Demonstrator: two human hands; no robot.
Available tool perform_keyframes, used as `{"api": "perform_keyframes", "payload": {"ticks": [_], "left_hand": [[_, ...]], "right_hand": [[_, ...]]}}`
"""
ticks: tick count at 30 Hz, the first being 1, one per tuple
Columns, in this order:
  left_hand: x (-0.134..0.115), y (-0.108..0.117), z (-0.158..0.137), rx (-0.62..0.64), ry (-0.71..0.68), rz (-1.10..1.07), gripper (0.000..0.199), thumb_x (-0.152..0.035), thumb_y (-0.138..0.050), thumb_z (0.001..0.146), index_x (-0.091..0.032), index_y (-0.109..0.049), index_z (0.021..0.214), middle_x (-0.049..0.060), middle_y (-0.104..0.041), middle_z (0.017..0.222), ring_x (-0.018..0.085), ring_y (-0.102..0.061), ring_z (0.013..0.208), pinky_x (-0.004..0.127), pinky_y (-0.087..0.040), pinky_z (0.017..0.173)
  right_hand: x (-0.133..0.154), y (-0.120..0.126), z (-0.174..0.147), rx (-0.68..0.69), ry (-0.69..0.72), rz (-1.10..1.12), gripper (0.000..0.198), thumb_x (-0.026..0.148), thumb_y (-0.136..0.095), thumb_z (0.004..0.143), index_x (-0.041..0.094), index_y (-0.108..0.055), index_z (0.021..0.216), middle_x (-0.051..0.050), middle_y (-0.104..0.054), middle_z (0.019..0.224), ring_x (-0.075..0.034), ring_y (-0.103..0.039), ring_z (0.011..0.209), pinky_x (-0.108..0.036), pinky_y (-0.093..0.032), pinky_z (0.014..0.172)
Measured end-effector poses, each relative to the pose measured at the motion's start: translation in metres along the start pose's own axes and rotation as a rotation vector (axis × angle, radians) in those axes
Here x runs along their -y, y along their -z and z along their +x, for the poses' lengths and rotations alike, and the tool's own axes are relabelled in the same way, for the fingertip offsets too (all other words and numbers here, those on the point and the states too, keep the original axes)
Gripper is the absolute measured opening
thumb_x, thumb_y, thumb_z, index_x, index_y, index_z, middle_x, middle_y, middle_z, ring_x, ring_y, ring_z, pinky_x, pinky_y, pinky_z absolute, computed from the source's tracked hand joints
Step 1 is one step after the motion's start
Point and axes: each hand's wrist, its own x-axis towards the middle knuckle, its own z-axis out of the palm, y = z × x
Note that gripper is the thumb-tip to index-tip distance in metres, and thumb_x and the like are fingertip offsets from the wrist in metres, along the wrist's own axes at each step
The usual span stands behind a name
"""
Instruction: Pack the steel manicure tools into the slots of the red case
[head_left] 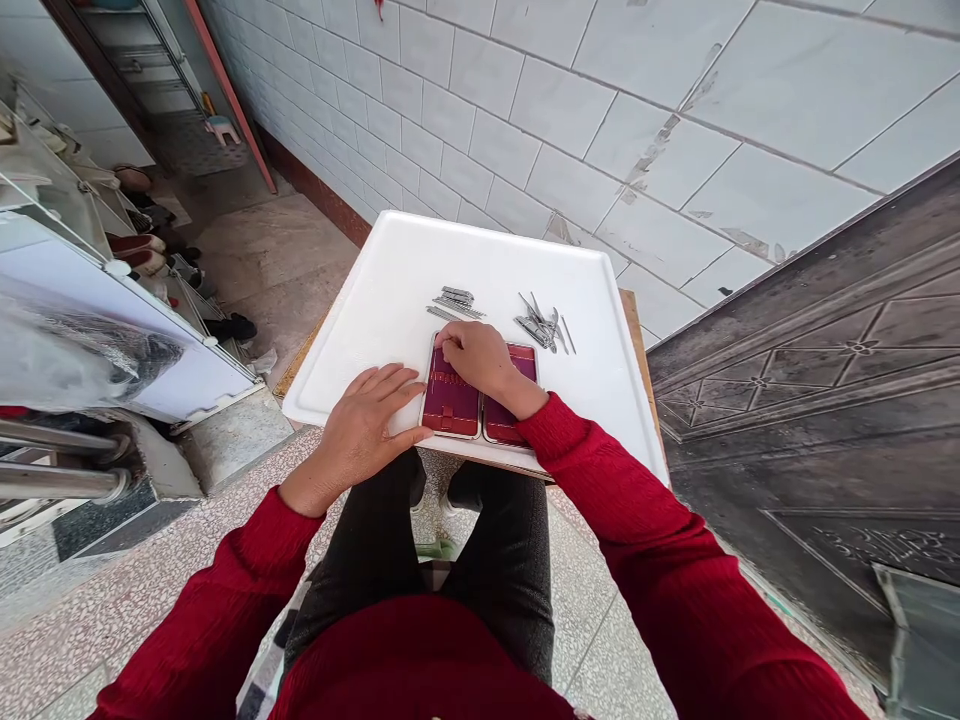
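An open manicure case (452,408) with a dark red lining and small elastic loops lies on the white tabletop (345,345) in front of me. My left hand (367,425) rests at the case's left edge, fingers spread and thumb by its lower corner. My right hand (480,355) reaches over the case, its fingers pinched at the upper part of the left half. What they grip, if anything, is hidden. Beyond the case sits a small group of nail clippers and flat metal tools (456,300). Farther right is a loose heap of slim metal manicure tools (541,325).
A white tiled wall (480,110) runs behind the table. To the right stands a dark panelled door (810,370). At the left are a white shelf unit (97,310) and several shoes (142,250) on the floor. My legs are under the table's near edge.
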Motion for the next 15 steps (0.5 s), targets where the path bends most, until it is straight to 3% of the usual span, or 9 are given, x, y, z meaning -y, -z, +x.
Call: {"api": "perform_keyframes", "payload": {"ticks": [5,9,12,15], "left_hand": [[0.001,0.001,-0.001,-0.006,-0.027,0.013,0.056,-0.062,-0.058,0.102,-0.021,-0.066,0.141,0.013,-0.065,0.15,0.034,-0.056,0.144,0.056,-0.042,0.125],[0.002,0.0,-0.002,-0.004,-0.02,0.012,0.055,-0.06,-0.059,0.103,-0.022,-0.065,0.143,0.012,-0.064,0.152,0.035,-0.054,0.147,0.058,-0.04,0.126],[0.002,-0.001,-0.002,-0.003,-0.024,0.016,0.055,-0.059,-0.058,0.103,-0.021,-0.065,0.143,0.013,-0.064,0.152,0.035,-0.054,0.147,0.058,-0.04,0.127],[0.001,-0.002,-0.002,-0.005,-0.015,0.03,0.055,-0.059,-0.059,0.103,-0.022,-0.065,0.143,0.012,-0.065,0.152,0.035,-0.054,0.147,0.057,-0.04,0.127]], "right_hand": [[-0.009,0.005,0.006,-0.053,0.001,0.124,0.03,0.01,-0.053,0.093,0.019,-0.081,0.098,-0.002,-0.08,0.086,-0.021,-0.073,0.087,-0.031,-0.052,0.085],[-0.023,0.013,0.014,-0.18,-0.046,0.203,0.034,0.012,-0.049,0.094,0.019,-0.08,0.103,-0.002,-0.079,0.084,-0.02,-0.07,0.076,-0.032,-0.053,0.076],[-0.033,0.015,0.017,-0.259,-0.063,0.154,0.03,0.015,-0.053,0.092,0.019,-0.081,0.102,-0.003,-0.079,0.088,-0.021,-0.07,0.078,-0.031,-0.051,0.073],[-0.037,0.016,0.019,-0.255,-0.081,0.057,0.024,0.017,-0.057,0.091,0.02,-0.081,0.096,-0.004,-0.08,0.094,-0.021,-0.07,0.086,-0.031,-0.048,0.074]]}}
